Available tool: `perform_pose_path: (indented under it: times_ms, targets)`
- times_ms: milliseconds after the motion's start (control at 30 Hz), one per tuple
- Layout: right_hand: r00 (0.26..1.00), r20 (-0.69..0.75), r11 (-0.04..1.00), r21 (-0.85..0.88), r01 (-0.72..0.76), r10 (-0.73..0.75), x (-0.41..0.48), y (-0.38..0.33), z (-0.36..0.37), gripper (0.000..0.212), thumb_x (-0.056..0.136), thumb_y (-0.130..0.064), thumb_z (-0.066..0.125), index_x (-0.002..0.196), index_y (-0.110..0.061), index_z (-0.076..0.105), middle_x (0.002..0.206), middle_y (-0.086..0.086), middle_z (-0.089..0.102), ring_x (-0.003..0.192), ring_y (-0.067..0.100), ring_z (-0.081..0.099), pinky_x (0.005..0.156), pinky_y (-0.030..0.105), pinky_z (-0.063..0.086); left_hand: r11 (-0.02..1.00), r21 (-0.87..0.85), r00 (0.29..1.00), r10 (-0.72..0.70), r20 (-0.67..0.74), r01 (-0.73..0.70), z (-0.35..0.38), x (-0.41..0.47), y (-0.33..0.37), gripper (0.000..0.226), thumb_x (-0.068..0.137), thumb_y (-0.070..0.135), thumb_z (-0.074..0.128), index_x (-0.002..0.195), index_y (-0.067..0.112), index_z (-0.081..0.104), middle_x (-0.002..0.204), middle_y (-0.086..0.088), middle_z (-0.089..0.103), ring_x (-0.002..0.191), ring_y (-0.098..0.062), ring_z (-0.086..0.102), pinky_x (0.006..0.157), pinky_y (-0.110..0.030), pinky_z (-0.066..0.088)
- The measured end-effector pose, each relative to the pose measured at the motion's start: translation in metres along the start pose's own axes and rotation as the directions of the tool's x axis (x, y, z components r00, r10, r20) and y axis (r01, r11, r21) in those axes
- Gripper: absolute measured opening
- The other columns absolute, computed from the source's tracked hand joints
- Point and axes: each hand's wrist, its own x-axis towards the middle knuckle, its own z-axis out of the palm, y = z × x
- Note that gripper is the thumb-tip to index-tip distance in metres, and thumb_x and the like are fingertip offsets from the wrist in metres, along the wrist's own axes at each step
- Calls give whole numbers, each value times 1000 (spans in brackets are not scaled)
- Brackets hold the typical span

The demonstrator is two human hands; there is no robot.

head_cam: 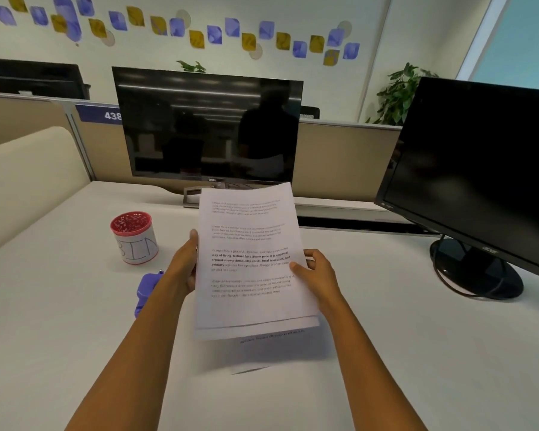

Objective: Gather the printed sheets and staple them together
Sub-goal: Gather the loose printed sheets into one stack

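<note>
While one more printed sheet (pixel 271 353) lies flat on the surface (pixel 417 353) nearest the viewer, partly tucked under the raised pages, the stack of printed sheets (pixel 249 262) is held up above it, long axis running away from the body. Left hand (pixel 181 269) grips the stack's left edge, thumb along the margin; right hand (pixel 316 269) pinches the right edge, thumb on the printed face. Bottom edges look uneven, so squaring seems unfinished. Just beside the left wrist, on the surface and partly hidden by the forearm, sits a purple stapler (pixel 147 290), lying to the left of the stack with its length pointing away; the left hand is plainly the nearer one to reach it. Beyond that stands a red-rimmed cup (pixel 134 237) marked in pen, apart from the stapler. Nothing blocks the way between hand and stapler. Farther back a dark monitor (pixel 209 129) faces the viewer, a second monitor (pixel 479 181) on the right
</note>
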Motion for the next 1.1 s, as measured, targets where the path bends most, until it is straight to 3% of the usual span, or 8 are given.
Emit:
perform_pose_path:
  times_ms: [67, 167, 267, 400, 600, 733, 900, 1100]
  targets:
    - [999, 8, 999, -21, 49, -49, 0, 1, 3, 35, 88, -20, 64, 120, -14, 50, 126, 9, 61, 109, 26, 61, 89, 34, 52, 997, 70, 999, 33, -14, -32, 1, 0, -1, 47, 92, 56, 33, 113, 23, 59, 102, -11, 71, 89, -32, 69, 77, -49, 56]
    - [999, -13, 999, 3, 43, -42, 3, 1, 5, 37, 90, -23, 62, 122, -15, 47, 126, 9, 58, 105, 22, 58, 87, 32, 51, 971, 211, 991, 125, -39, -114, -3, 2, -3, 33, 93, 27, 51, 124, 14, 51, 115, -16, 65, 95, -36, 66, 80, -52, 55]
    - [988, -129, 994, -69, -90, 81, 5, 6, 4, 30, 98, -27, 46, 123, -11, 47, 127, 15, 58, 104, 25, 58, 89, 37, 49, 971, 187, 981, 168, -95, -148, -10, 3, 2, 27, 91, 17, 54, 118, 14, 52, 103, -13, 66, 82, -30, 68, 65, -44, 59]
    - [964, -163, 637, -725, -261, 209, -1, 22, 4, 63, 92, -45, 51, 135, -3, 35, 140, 18, 40, 129, 31, 40, 103, 38, 38, 975, 108, 961, 213, -175, -196, -26, 7, 14, 31, 90, 16, 55, 121, 13, 52, 97, -9, 67, 78, -27, 67, 61, -37, 56]
    - [967, -94, 471, -860, -198, 236, -7, 36, 14, 93, 71, -59, 69, 134, -1, 33, 138, 16, 33, 127, 27, 36, 99, 33, 41, 970, 38, 946, 243, -214, -240, -35, 12, 27, 28, 91, 10, 53, 119, 14, 52, 93, -4, 68, 74, -21, 68, 56, -34, 57]
    - [946, -128, 498, -825, -267, 297, 0, 35, 11, 95, 67, -57, 75, 133, -4, 31, 139, 16, 39, 128, 29, 38, 103, 34, 37, 975, 25, 955, 222, -197, -222, -35, 10, 27, 28, 91, 10, 53, 119, 14, 53, 103, -10, 66, 83, -27, 67, 61, -38, 59]
    - [919, -98, 701, -616, -358, 383, 6, 36, 0, 74, 72, -31, 79, 129, -3, 40, 131, 15, 55, 120, 30, 54, 98, 37, 47, 982, 18, 967, 186, -176, -186, -32, 9, 24, 36, 91, 12, 53, 127, 12, 49, 112, -15, 64, 90, -31, 66, 75, -47, 53]
    - [940, -322, 796, -536, -281, 114, -1, 4, -50, 36, 90, -15, 59, 126, -13, 57, 128, 14, 60, 113, 33, 58, 89, 35, 48, 985, 20, 971, 172, -163, -171, -32, 9, 21, 29, 93, 12, 51, 121, 14, 51, 108, -13, 65, 85, -29, 67, 66, -42, 55]
